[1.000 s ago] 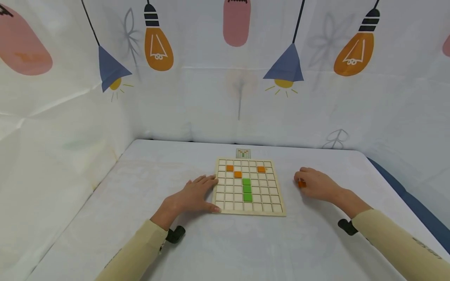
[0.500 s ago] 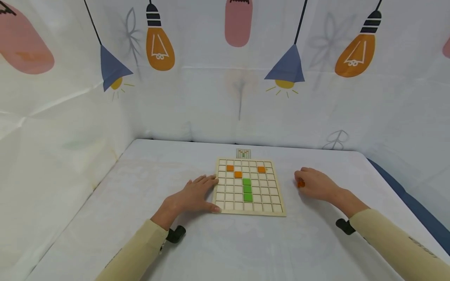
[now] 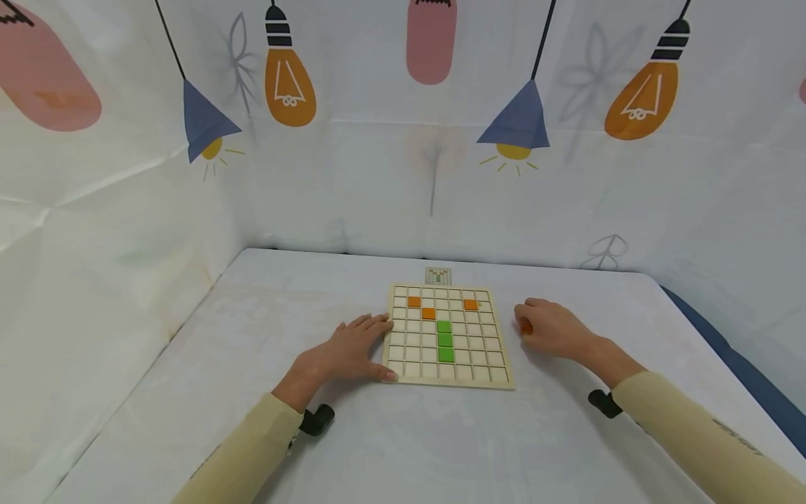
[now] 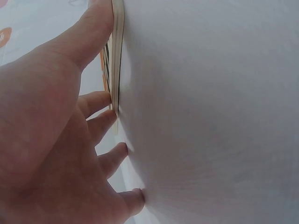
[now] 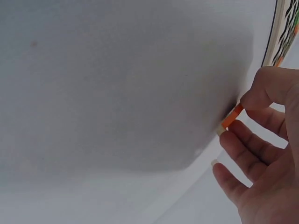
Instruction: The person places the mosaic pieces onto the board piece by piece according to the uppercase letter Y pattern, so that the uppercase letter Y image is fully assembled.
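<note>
A pale wooden grid board point(image 3: 476, 355) lies on the white table, with three orange tiles and a column of three green tiles point(image 3: 445, 339) in its cells. My left hand point(image 3: 350, 350) rests along the board's left side, thumb at the near left corner and fingers spread. In the left wrist view, its fingertips point(image 4: 108, 122) touch the board's edge and the table. Right of the board, my right hand point(image 3: 554, 330) pinches a small orange tile point(image 5: 232, 116) between thumb and finger, low over the table. That hand partly hides the tile in the head view.
A small card point(image 3: 438, 276) printed with a coloured grid lies just behind the board. White cloth with printed lamps point(image 3: 513, 119) hangs behind and to the left of the table point(image 3: 428, 448). The table's right edge runs past the right forearm.
My right hand has moved slightly left, closer to the board, with the orange tile still pinched. My left hand stays at the board's edge, and the tiles on the board have not moved.
</note>
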Available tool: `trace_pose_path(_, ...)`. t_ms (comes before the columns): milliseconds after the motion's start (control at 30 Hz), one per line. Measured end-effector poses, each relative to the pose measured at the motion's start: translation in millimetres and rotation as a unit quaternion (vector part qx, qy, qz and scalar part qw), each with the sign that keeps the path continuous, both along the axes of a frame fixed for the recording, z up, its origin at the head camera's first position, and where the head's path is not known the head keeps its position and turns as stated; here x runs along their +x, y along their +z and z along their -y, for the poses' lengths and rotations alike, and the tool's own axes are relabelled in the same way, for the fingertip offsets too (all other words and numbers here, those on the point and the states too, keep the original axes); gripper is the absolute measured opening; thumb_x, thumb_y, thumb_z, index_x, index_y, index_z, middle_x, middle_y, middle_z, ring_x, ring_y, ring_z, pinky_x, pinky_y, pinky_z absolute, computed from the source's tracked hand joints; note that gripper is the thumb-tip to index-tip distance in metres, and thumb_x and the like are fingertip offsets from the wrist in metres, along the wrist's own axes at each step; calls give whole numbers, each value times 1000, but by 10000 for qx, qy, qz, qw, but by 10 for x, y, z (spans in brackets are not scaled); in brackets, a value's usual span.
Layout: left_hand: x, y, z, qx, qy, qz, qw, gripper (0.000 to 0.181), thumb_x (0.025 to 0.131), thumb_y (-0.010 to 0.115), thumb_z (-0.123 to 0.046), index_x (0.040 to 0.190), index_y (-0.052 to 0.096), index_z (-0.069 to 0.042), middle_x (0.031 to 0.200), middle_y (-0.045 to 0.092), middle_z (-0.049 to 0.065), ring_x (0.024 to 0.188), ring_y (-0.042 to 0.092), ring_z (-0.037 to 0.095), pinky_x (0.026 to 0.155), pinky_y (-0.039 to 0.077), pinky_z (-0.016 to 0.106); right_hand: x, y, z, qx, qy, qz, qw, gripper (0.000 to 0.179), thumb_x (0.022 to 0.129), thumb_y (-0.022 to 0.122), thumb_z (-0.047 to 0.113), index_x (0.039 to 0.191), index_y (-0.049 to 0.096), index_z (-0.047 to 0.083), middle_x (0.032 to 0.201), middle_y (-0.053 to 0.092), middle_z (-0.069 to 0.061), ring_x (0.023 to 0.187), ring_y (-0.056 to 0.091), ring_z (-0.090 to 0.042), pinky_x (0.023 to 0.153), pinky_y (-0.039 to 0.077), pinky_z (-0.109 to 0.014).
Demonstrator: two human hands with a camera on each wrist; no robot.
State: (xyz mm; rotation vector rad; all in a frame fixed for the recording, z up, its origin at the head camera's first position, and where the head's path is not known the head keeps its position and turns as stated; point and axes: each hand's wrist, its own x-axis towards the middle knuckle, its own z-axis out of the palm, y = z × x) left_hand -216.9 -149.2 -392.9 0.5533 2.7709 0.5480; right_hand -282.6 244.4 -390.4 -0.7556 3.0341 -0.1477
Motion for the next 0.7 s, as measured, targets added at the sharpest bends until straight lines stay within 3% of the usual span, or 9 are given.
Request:
trace_pose_path(367, 5, 14, -1, 44, 18, 8, 10000, 97, 79, 76, -60, 156, 33, -19, 166, 24, -1, 155, 17, 29, 120, 16, 66, -81, 0, 187, -202, 182, -222, 9994, 15, 80, 68, 7, 84, 59, 19, 77, 50, 3, 70, 44, -14, 62, 36, -26)
trace_pose_path(700, -20, -23, 4, 10, 25, -9, 10000, 98, 78, 75, -62, 156, 33, -20, 166, 24, -2, 155, 17, 29, 120, 15, 66, -117, 17, 437, -313, 480, -169, 9982, 16, 79, 69, 7, 86, 59, 19, 79, 49, 3, 72, 43, -13, 63, 34, -26)
